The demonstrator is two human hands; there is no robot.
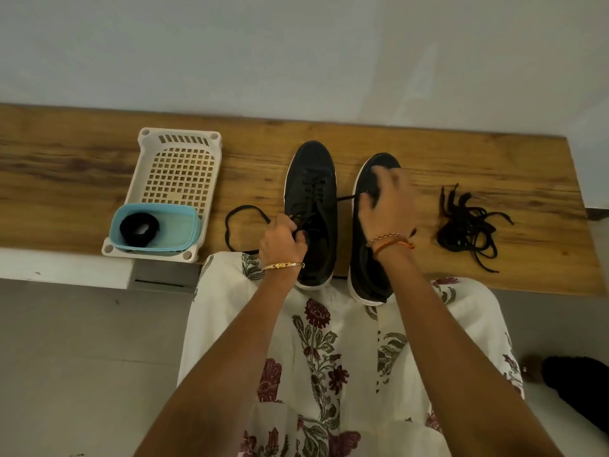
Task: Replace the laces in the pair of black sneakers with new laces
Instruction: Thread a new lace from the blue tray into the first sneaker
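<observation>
On the wooden bench (461, 166) against the wall, 2 black sneakers are standing side by side, toes pointing away: the left sneaker (311, 192), partly laced, and the right sneaker (369, 258). A white basket (145, 179) is sitting well to their left, holding a blue tub (184, 232) with a coiled black lace (139, 228) inside. A tangled pile of laces (468, 225) is lying to the right. The right hand (387, 202) is hovering over the right sneaker, blurred, gripping a lace end (349, 197). The left hand (283, 242) is pinching the looping lace (244, 225) at the left sneaker's eyelets.
</observation>
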